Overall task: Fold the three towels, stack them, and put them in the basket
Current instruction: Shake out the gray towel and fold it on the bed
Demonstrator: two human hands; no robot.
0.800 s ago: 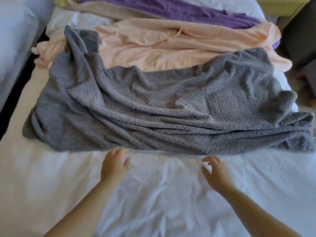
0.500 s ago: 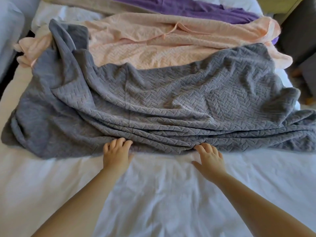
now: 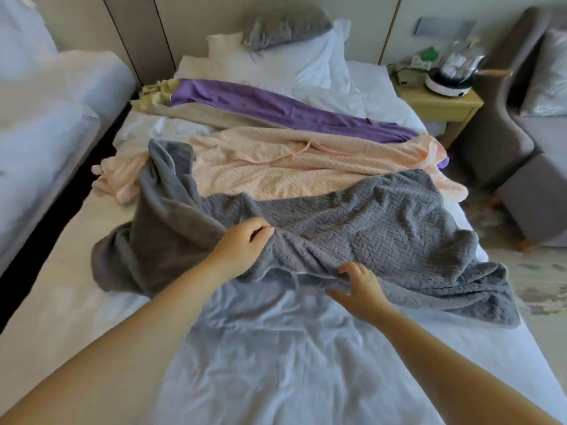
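Observation:
A rumpled grey towel (image 3: 383,228) lies across the white bed (image 3: 276,363), nearest to me. My left hand (image 3: 242,243) grips a raised fold of it near its middle. At the near edge my right hand (image 3: 357,286) pinches the grey cloth with curled fingers. Behind it a peach towel (image 3: 291,170) lies spread out, partly under the grey one. Farther back a purple towel (image 3: 276,108) stretches across the bed, with a beige cloth (image 3: 196,115) along its near side. No basket is in view.
White pillows (image 3: 291,65) and a grey cushion (image 3: 282,29) sit at the headboard. A second bed (image 3: 46,118) stands on the left across a dark gap. On the right are a wooden nightstand (image 3: 441,105) with a kettle (image 3: 454,72), and a grey armchair (image 3: 527,133).
Both hands went from the sheet to the grey towel's near edge and took hold. The left hand has lifted a fold toward the towel's middle. The view tilted up, showing the headboard.

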